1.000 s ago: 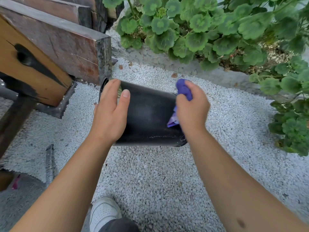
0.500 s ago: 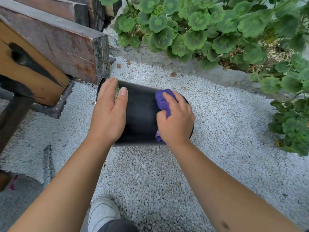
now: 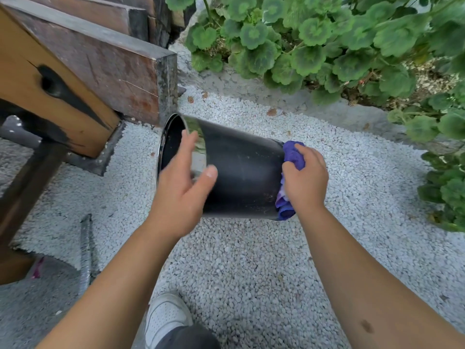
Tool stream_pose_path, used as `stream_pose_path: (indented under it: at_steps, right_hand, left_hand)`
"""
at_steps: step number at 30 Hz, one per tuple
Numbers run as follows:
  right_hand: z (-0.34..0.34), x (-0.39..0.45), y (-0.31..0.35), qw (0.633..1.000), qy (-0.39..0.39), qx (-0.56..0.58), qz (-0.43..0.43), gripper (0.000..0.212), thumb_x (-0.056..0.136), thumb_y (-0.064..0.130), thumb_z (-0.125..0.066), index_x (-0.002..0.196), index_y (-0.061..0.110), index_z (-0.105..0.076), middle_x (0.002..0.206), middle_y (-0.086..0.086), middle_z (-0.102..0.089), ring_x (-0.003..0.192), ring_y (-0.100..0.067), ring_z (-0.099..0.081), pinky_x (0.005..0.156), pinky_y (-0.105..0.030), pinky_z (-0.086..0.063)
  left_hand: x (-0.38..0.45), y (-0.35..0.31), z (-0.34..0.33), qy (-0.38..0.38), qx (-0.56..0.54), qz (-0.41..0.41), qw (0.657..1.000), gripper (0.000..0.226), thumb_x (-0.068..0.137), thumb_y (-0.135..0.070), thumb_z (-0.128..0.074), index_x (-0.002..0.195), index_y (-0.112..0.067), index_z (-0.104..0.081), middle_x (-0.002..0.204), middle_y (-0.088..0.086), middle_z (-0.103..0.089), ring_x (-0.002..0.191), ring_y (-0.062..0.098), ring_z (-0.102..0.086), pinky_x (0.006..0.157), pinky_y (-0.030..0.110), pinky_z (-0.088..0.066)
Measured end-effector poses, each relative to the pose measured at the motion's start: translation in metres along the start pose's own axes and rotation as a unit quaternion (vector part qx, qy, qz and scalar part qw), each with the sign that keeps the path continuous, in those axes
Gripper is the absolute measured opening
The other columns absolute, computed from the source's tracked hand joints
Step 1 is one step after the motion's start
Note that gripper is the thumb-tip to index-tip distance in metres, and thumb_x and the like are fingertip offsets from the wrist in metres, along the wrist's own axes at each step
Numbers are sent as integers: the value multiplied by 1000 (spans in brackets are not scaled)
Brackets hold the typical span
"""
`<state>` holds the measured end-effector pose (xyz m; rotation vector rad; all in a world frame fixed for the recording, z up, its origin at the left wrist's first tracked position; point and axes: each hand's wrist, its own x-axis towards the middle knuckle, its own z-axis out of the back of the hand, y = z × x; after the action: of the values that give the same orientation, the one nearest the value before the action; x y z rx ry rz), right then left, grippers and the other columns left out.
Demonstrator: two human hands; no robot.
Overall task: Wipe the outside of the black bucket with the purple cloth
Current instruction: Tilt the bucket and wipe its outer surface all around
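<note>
The black bucket [image 3: 241,172] lies tipped on its side above the white gravel, its open mouth facing left with a shiny band near the rim. My left hand [image 3: 181,190] cups the rim end, fingers spread over the side, thumb on the black wall. My right hand [image 3: 305,180] presses the bunched purple cloth [image 3: 293,153] against the bucket's base end on the right. Part of the cloth hangs below my palm near the bottom edge.
A wooden bench with metal brackets [image 3: 83,71] stands close on the left, near the bucket's mouth. Green leafy plants [image 3: 314,39] line the back and right side. A ribbed metal rod [image 3: 85,248] lies at the lower left. My white shoe [image 3: 166,318] is below.
My right hand slid the cloth from the middle of the bucket's side back to its base end. The bucket's mouth has turned more into view, and my left hand has shifted on the rim.
</note>
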<state>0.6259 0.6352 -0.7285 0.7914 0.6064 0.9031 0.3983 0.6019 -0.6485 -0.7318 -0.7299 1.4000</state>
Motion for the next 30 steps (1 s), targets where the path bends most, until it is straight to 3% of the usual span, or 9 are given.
stream_pose_path:
  at_steps: [1,3,7,10,14,17,21,24,30]
  right_hand:
    - [3,2,1,1000,0,8,-3,45,83,18,-56,127,23,-62,132,7,-55,116,-14,-52,91,-22,-35]
    - [8,5,4,1000,4,19,-14,42,82,17,-55,123,23,-64,127,7,-58,113,-13,-54,94,-25,-40]
    - [15,11,17,998,41,37,-41,28,80,19,-52,92,39,-67,104,12,-66,96,-10,-60,83,-23,-47]
    - [20,21,28,996,57,26,-56,26,80,20,-52,72,43,-61,81,23,-62,74,11,-56,57,-5,-36]
    - [19,27,33,996,61,37,-61,21,76,20,-51,76,36,-65,73,22,-63,66,6,-56,54,-9,-39]
    - [15,31,38,994,75,63,-47,28,77,21,-51,90,38,-68,86,22,-66,81,2,-59,67,-14,-44]
    - [16,31,45,989,47,134,-45,40,81,20,-53,115,35,-69,97,27,-66,85,13,-60,67,-4,-43]
    - [18,23,60,986,14,168,-13,49,81,14,-53,126,30,-64,119,17,-66,107,6,-59,95,-16,-47]
    - [-23,-44,106,970,18,82,228,49,83,25,-52,131,25,-59,139,1,-55,124,-18,-49,107,-31,-37]
  left_hand:
    - [-3,2,3,63,1,-19,998,79,88,-59,-43,157,-33,-15,162,3,-26,145,0,-26,111,25,-31]
    - [-4,3,9,132,-8,-58,990,89,86,-64,-47,155,-40,4,165,-13,10,150,-3,2,114,30,-23]
    - [1,-3,14,143,-42,-78,986,96,83,-73,-50,152,-47,11,163,-10,21,148,-1,17,105,3,-19]
    - [9,-4,17,140,20,-99,985,90,86,-68,-50,156,-40,-1,161,-9,30,145,1,29,110,18,2]
    - [11,-7,8,71,103,-148,981,66,88,-48,-56,146,-17,-44,166,4,-8,153,23,10,119,35,-4]
    - [22,-12,2,-1,181,-132,975,48,85,-35,-63,124,-7,-64,137,9,-52,146,34,-27,117,45,-26]
    - [46,-17,5,2,175,-81,981,40,86,-31,-69,118,-7,-68,119,6,-56,134,28,-39,110,40,-34]
    - [58,-20,7,-10,164,-72,984,34,90,-30,-65,116,-7,-69,113,3,-55,121,21,-45,102,32,-38]
    - [62,-31,-4,-4,101,-83,991,53,96,-45,-32,92,-6,-68,101,11,-56,108,27,-49,93,41,-41]
